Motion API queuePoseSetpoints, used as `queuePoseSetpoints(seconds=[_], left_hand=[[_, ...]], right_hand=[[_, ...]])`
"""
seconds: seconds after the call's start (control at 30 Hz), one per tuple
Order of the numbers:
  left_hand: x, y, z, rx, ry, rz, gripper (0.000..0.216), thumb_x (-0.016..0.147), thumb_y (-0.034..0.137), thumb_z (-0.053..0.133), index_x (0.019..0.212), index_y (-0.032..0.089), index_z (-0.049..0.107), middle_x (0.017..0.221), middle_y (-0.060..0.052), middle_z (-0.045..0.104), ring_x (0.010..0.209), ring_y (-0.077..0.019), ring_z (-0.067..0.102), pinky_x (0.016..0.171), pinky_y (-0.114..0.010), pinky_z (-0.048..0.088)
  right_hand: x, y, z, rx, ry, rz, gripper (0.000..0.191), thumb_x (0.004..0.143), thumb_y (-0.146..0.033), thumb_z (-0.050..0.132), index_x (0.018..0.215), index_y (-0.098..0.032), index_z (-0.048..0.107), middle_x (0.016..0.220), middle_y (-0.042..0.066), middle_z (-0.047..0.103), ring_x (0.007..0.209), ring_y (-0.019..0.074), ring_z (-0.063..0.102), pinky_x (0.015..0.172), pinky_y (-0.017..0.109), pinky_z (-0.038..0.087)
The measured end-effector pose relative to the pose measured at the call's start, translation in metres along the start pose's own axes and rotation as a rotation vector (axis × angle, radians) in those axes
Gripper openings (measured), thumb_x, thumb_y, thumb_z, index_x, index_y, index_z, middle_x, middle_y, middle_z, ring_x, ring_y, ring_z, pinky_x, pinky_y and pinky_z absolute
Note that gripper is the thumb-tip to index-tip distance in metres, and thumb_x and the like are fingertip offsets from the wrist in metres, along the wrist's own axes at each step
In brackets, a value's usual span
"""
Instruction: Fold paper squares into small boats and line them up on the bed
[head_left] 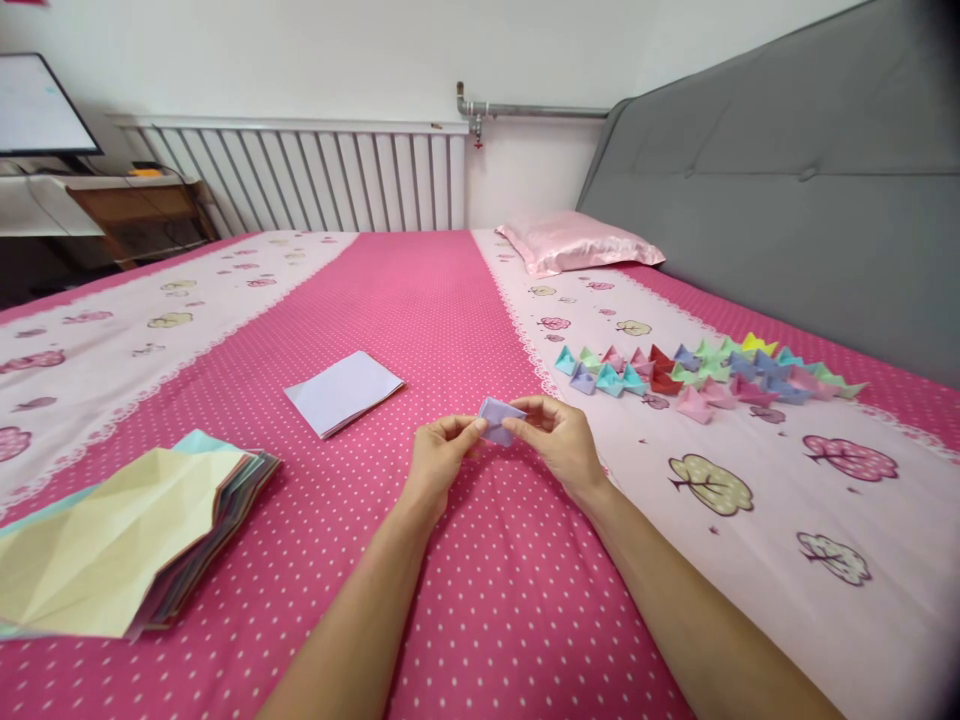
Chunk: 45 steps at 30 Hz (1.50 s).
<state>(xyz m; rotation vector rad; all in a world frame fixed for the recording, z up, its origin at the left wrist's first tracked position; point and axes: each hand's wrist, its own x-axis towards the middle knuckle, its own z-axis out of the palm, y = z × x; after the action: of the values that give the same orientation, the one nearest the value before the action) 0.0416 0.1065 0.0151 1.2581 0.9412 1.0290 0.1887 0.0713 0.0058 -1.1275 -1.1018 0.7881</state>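
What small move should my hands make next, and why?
Probably press a firmer crease into the small folded lilac paper: your left hand and right hand both pinch it, and it seems flatter than the peaked, multicoloured paper boats to your right.

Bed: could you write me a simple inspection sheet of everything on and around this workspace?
Surface: bed, pink dotted cover with pale tree-print bands.
Papers: folded piece, lilac, held; lilac sheets ahead to the left; coloured sheets stacked nearer, farther left; folded boats grouped on the right.
Clutter: pillow at the far side.
Hands: left hand and right hand both pinch the folded piece.
Cables: thin, dark, by the desk.
Surroundings: radiator, grey headboard, screen.
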Motion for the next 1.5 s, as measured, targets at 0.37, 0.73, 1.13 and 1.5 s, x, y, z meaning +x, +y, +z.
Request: queuePoseSetpoints(seconds=[0.37, 0.73, 1.13, 1.5], left_hand=[[-0.003, 0.004, 0.002, 0.033, -0.033, 0.02, 0.024, 0.061, 0.035, 0.071, 0.066, 0.012, 0.068, 0.06, -0.003, 0.064, 0.049, -0.0074, 0.048, 0.051, -0.021, 0.036], [-0.005, 0.005, 0.003, -0.021, -0.043, 0.045, 0.024, 0.063, 0.035, 0.07, 0.065, 0.012, 0.069, 0.059, -0.004, 0.064, 0.052, -0.0104, 0.053, 0.055, -0.023, 0.041], [-0.004, 0.004, 0.003, 0.012, -0.003, 0.091, 0.025, 0.067, 0.036, 0.064, 0.055, 0.014, 0.065, 0.052, -0.001, 0.056, 0.05, -0.0096, 0.045, 0.053, -0.023, 0.035], [-0.003, 0.002, 0.008, -0.457, -0.008, -0.04, 0.021, 0.064, 0.033, 0.07, 0.072, 0.014, 0.067, 0.07, -0.002, 0.064, 0.064, -0.0104, 0.054, 0.064, -0.022, 0.043]], right_hand=[[-0.003, -0.004, 0.001, -0.007, -0.052, 0.0, 0.018, 0.068, -0.033, 0.066, 0.068, -0.015, 0.062, 0.062, -0.001, 0.062, 0.056, 0.0117, 0.056, 0.055, 0.024, 0.044], [-0.005, -0.004, 0.004, 0.037, -0.222, 0.108, 0.022, 0.067, -0.036, 0.067, 0.065, -0.015, 0.063, 0.06, -0.001, 0.061, 0.056, 0.0106, 0.053, 0.058, 0.024, 0.041], [-0.006, -0.006, 0.004, -0.059, -0.276, 0.095, 0.036, 0.077, -0.043, 0.055, 0.059, -0.013, 0.062, 0.054, -0.001, 0.057, 0.051, 0.0104, 0.049, 0.052, 0.024, 0.037], [-0.009, -0.004, 0.013, 0.16, -0.225, 0.154, 0.048, 0.059, -0.029, 0.074, 0.1, -0.02, 0.051, 0.091, 0.004, 0.066, 0.082, 0.017, 0.063, 0.077, 0.031, 0.049]])
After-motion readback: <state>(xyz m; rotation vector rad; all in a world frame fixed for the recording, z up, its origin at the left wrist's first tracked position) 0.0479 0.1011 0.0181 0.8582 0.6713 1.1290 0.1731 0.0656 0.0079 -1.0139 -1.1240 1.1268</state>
